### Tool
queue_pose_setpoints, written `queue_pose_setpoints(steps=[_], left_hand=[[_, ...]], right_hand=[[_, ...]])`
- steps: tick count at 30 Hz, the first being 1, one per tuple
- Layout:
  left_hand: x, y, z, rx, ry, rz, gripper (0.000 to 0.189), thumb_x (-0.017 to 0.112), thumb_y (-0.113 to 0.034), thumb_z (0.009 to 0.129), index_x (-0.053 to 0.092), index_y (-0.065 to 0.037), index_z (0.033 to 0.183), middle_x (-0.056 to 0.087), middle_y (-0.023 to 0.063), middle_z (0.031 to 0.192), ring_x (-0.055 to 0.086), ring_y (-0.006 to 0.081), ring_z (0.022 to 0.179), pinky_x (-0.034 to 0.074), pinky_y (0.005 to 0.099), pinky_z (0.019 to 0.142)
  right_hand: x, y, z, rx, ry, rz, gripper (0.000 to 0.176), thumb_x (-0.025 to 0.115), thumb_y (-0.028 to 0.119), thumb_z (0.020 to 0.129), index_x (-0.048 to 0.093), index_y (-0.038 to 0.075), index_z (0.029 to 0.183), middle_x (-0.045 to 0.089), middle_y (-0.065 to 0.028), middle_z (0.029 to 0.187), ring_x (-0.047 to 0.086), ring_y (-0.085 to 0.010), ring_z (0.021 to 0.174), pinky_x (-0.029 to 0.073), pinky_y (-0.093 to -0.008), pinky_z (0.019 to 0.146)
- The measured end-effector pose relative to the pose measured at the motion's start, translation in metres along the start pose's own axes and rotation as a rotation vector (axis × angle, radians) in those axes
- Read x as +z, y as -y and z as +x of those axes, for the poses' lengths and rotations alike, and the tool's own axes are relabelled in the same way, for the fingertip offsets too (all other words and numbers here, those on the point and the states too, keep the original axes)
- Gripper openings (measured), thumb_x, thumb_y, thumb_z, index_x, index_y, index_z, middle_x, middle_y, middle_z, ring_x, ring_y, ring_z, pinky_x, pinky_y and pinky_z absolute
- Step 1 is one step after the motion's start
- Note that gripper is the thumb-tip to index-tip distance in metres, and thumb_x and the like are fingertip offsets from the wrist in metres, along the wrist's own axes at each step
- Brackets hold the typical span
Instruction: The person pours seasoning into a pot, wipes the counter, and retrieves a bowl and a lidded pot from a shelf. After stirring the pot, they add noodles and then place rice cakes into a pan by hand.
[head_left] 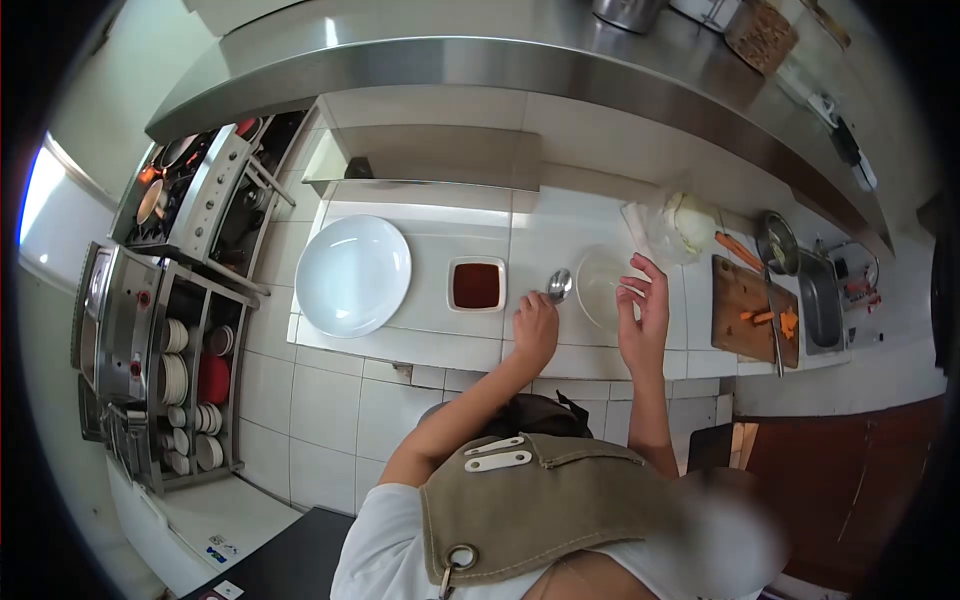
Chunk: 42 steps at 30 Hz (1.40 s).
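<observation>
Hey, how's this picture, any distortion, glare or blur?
Head view: heavy fisheye bend with black corners; glare on the steel shelf; window blown out at left; a blurred patch at lower right; plate, spoon, left hand and right hand sharp.

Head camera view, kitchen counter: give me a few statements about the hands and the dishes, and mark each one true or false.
1. The left hand is closed on the handle of a spoon. True.
2. The white plate is piled with food. False: nothing lies on it.
3. The square dish holds a dark red liquid. True.
4. The cutting board lies left of the white plate. False: it is at the far right, beside the sink, with carrot pieces on it.
5. The right hand is open, its fingers spread at the clear bowl. True.
</observation>
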<state>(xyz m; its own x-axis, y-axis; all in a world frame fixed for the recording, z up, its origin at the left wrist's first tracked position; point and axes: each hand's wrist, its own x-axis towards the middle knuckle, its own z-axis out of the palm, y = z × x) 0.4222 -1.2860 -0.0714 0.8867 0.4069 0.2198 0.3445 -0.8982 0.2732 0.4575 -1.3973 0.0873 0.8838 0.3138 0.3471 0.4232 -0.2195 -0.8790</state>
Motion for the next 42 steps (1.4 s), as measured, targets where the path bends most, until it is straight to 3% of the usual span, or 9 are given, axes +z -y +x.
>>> queue_pose_setpoints(steps=[4, 10, 16, 21, 32, 36, 38, 40, 42], left_hand=[[-0.009, 0.002, 0.007, -0.001, 0.062, 0.062, 0.019, 0.054, -0.008, 0.076, 0.051, 0.002, 0.092, 0.054, 0.0130, 0.088, 0.060, 0.0263, 0.083, 0.052, 0.0346, 0.060], [-0.104, 0.053, -0.003, -0.155, -0.133, -0.756, 0.021, 0.045, -0.014, 0.090, 0.044, 0.007, 0.091, 0.057, 0.0265, 0.081, 0.060, 0.0384, 0.074, 0.046, 0.0428, 0.064], [-0.212, 0.122, -0.077, -0.884, -0.287, -1.344, 0.020, 0.057, -0.019, 0.085, 0.052, -0.004, 0.097, 0.049, -0.0032, 0.074, 0.041, 0.0016, 0.062, 0.030, 0.0164, 0.051], [-0.235, 0.142, -0.155, -0.932, -0.601, -1.493, 0.027, 0.057, -0.020, 0.086, 0.052, -0.001, 0.104, 0.048, -0.0018, 0.071, 0.035, 0.0002, 0.051, 0.023, 0.0161, 0.044], [-0.241, 0.187, -0.154, -0.912, -0.810, -1.699, 0.028, 0.058, -0.018, 0.085, 0.051, 0.001, 0.105, 0.059, 0.0054, 0.082, 0.022, 0.0008, 0.040, 0.018, 0.0173, 0.039], [-0.248, 0.250, -0.078, -0.730, -0.769, -1.759, 0.027, 0.058, -0.017, 0.083, 0.049, -0.002, 0.103, 0.060, 0.0150, 0.106, 0.023, 0.0016, 0.042, 0.021, 0.0162, 0.040], [-0.243, 0.292, -0.038, -0.684, -0.701, -1.782, 0.026, 0.058, -0.016, 0.082, 0.048, -0.003, 0.102, 0.059, 0.0161, 0.111, 0.024, 0.0020, 0.042, 0.022, 0.0158, 0.041], [-0.233, 0.338, 0.004, -0.710, -0.613, -1.816, 0.026, 0.058, -0.015, 0.082, 0.046, -0.004, 0.103, 0.059, 0.0121, 0.110, 0.027, 0.0025, 0.044, 0.024, 0.0158, 0.041], [-0.217, 0.386, 0.043, -0.676, -0.528, -1.810, 0.026, 0.058, -0.016, 0.082, 0.047, -0.005, 0.102, 0.059, 0.0088, 0.107, 0.031, 0.0027, 0.046, 0.026, 0.0154, 0.041]], right_hand=[[-0.012, -0.001, -0.006, 0.040, -0.024, -0.001, 0.037, 0.052, 0.000, 0.082, 0.044, 0.002, 0.118, 0.049, -0.0109, 0.118, 0.054, -0.0182, 0.094, 0.045, -0.0305, 0.082], [0.009, -0.021, 0.002, 0.000, 0.243, -0.008, 0.046, 0.060, 0.003, 0.078, 0.043, 0.002, 0.120, 0.048, -0.0125, 0.118, 0.053, -0.0210, 0.097, 0.044, -0.0318, 0.085], [0.126, -0.049, 0.027, -0.268, 0.903, -0.287, 0.097, 0.080, 0.024, 0.060, 0.020, 0.015, 0.136, 0.033, -0.0284, 0.128, 0.030, -0.0435, 0.122, 0.027, -0.0478, 0.104], [0.177, -0.056, 0.036, -0.390, 1.078, -0.673, 0.113, 0.084, 0.029, 0.048, 0.015, 0.022, 0.138, 0.034, -0.0278, 0.127, 0.029, -0.0434, 0.123, 0.017, -0.0631, 0.101], [0.129, -0.070, 0.033, -0.357, 1.026, -0.712, 0.113, 0.082, 0.024, 0.043, 0.018, 0.021, 0.136, 0.037, -0.0259, 0.122, 0.033, -0.0424, 0.120, 0.017, -0.0628, 0.102], [0.120, -0.056, 0.030, -0.174, 1.053, -0.843, 0.110, 0.084, 0.032, 0.048, 0.019, 0.020, 0.137, 0.033, -0.0250, 0.127, 0.029, -0.0418, 0.124, 0.014, -0.0632, 0.102], [0.132, -0.059, 0.046, -0.216, 0.930, -0.758, 0.100, 0.082, 0.036, 0.055, 0.024, 0.015, 0.135, 0.039, -0.0227, 0.123, 0.040, -0.0374, 0.117, 0.027, -0.0556, 0.100], [0.158, -0.073, 0.078, 0.334, 0.740, -0.034, 0.080, 0.075, 0.036, 0.068, 0.031, 0.008, 0.128, 0.050, -0.0167, 0.113, 0.052, -0.0269, 0.103, 0.042, -0.0415, 0.090], [0.179, -0.067, 0.103, 0.639, 0.501, 0.470, 0.033, 0.052, 0.031, 0.089, 0.047, 0.005, 0.109, 0.060, -0.0076, 0.091, 0.059, -0.0153, 0.085, 0.047, -0.0291, 0.075]])
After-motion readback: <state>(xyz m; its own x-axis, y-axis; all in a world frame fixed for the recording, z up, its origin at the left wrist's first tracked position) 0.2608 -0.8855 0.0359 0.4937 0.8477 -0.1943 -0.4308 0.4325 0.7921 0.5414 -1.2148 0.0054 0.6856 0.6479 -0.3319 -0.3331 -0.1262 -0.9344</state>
